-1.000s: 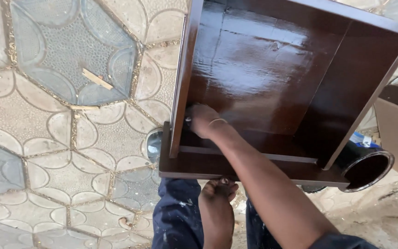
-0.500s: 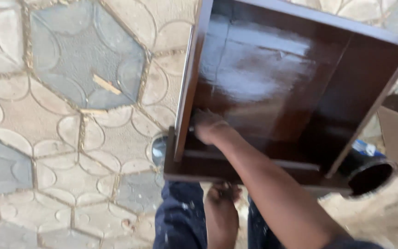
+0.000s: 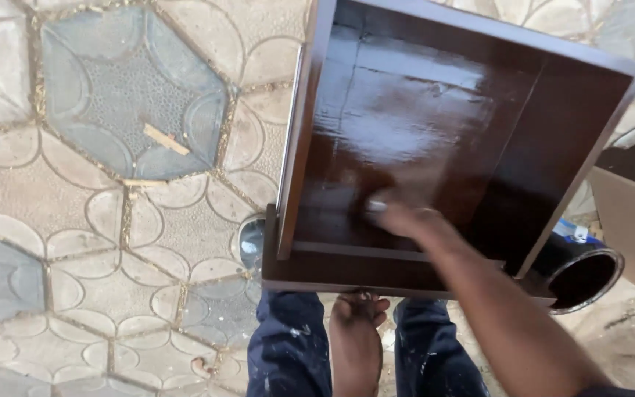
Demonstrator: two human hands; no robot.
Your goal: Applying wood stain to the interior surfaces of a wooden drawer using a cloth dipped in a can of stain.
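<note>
Gripping from below, the left hand (image 3: 358,323) holds the front edge of the dark wooden drawer (image 3: 435,140). Inside it, the right hand (image 3: 398,217) is blurred; grip unclear. Paved floor (image 3: 112,220) lies open to the left; a tin (image 3: 582,276) sits just right.

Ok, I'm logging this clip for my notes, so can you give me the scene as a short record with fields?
Setting: patterned tiled floor
Main object: glossy dark brown wooden box, open side up
Right hand: inside the box on its bottom panel, blurred
Left hand: under the box's near edge, between the knees
Beside box: open round tin of dark liquid
Clothing: dark blue, paint-flecked trousers
</note>
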